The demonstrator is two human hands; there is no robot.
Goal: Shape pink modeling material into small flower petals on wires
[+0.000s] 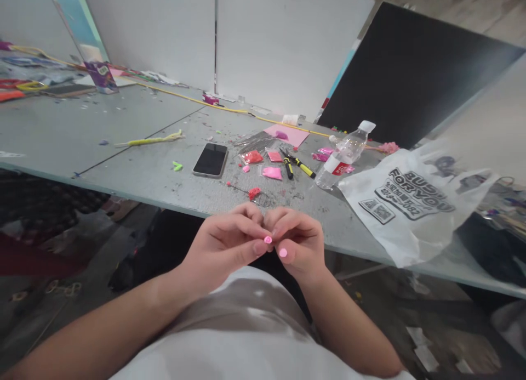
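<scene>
Here, nearest, both bare hands meet just off the near edge of the table. The left hand and right hand are curled, their fingertips pressed together, pinching a tiny round pink bead between them; a second pink spot shows at the right thumb, but whether it is a bead or a painted nail I cannot tell.

Just beyond the knuckles, on the grey, speckled tabletop, lies a small red clump on a thin wire. Farther on sit soft pink and red packets in clear film, and a pair of pliers with black-and-yellow handles. Left of them a flat black phone lies face up, with a green scrap beside it and a long, fuzzy yellow strip farther left.

To the right, a clear plastic bottle with a white cap and red label lies tilted, next to a crinkled white bag printed in black. Beyond the packets lies a pink paper sheet, and white boards stand at the far edge.
</scene>
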